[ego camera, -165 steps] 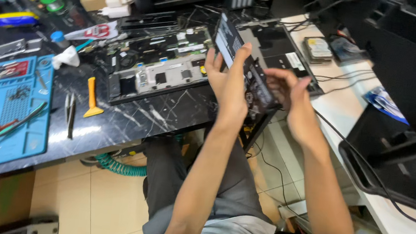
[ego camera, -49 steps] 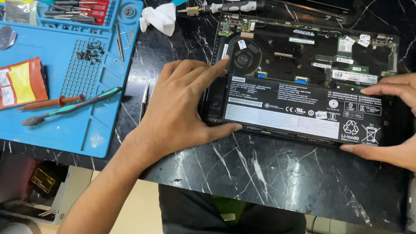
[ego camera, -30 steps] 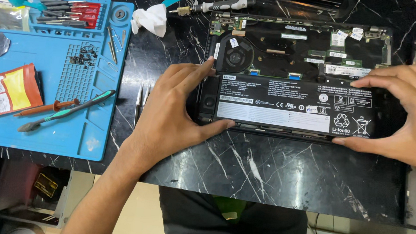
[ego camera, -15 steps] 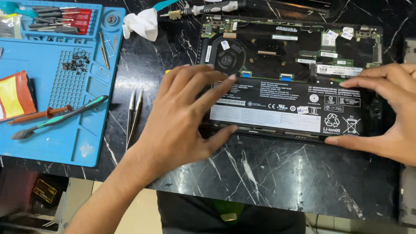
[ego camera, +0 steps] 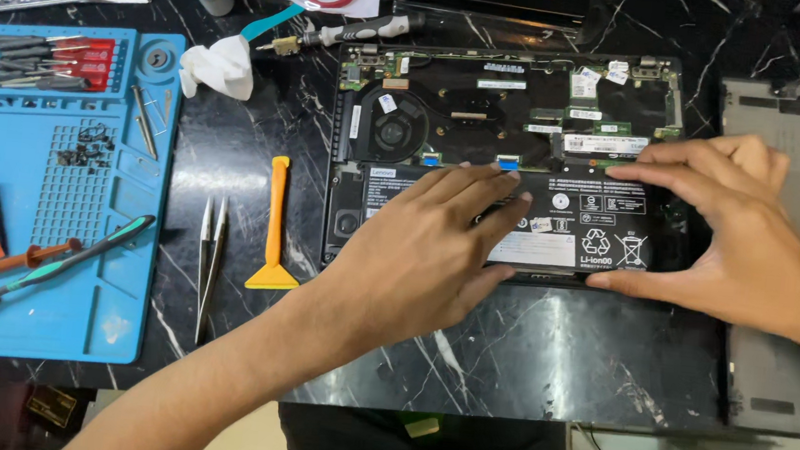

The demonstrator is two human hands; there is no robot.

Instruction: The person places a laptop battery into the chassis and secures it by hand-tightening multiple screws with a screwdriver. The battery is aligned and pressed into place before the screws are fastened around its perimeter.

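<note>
Two hands lie on one long black battery (ego camera: 574, 226), and from the head camera I see its long axis running left to right across the lower half of the opened laptop (ego camera: 502, 157), parallel to the near edge of the counter (ego camera: 543, 353). My left hand (ego camera: 417, 255) lies flat and open over the battery's left part, fingers spread and pointing up and to the right, palm just over the near rim of the laptop. My right hand (ego camera: 737, 230) is curled loosely round the battery's right end, fingers along its far edge and thumb at its near edge; I judge it a light pinch, not a firm grasp. The battery sits in its bay, just below the round fan (ego camera: 394, 130) and the board. Each hand covers its own end, so neither is nearer. To the left, well apart from the laptop, lie an orange pry tool (ego camera: 274, 228), tweezers (ego camera: 210, 261) and a blue mat (ego camera: 47, 184).
</note>
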